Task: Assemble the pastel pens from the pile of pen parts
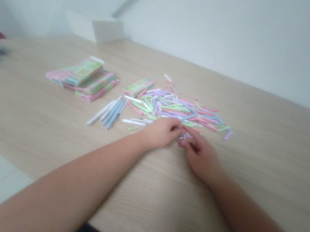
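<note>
Both hands meet at the near edge of a heap of pastel pen parts (177, 110) on a wooden counter (255, 157). The left hand (161, 132) and right hand (200, 156) are curled inward, their fingers (190, 142) pinched together on a small pale pen part (184, 138) (too small to make out properly from here). Left of the heap lie white and blue pens (110, 112), side by side, with a pastel box (138, 87) just beside the heap and a stack of pastel boxes (82, 77) farther left.
</note>
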Motion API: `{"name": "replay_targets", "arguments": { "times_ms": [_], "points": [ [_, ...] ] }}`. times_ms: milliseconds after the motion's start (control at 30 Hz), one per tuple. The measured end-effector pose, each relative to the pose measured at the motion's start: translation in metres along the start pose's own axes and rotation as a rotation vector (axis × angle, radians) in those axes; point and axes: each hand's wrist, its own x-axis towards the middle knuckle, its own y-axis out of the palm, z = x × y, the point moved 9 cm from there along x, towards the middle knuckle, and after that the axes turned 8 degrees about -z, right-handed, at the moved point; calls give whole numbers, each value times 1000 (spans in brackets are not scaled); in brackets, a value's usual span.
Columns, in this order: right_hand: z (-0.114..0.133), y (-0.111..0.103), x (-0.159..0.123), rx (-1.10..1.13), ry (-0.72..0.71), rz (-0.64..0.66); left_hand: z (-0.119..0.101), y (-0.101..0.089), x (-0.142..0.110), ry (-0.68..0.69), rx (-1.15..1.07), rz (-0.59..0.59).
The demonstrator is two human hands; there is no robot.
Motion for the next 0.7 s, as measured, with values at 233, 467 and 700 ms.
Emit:
{"name": "replay_targets", "arguments": {
  "times_ms": [233,467,700],
  "points": [
    [-4,-4,-1,143,40,-74,-8,-12,-2,54,55,-107],
    [-14,-27,0,245,61,-250,-25,8,-11,234,358,15],
    [-37,-57,6,313,140,-402,-24,24,-21,219,619,1]
  ]
}}
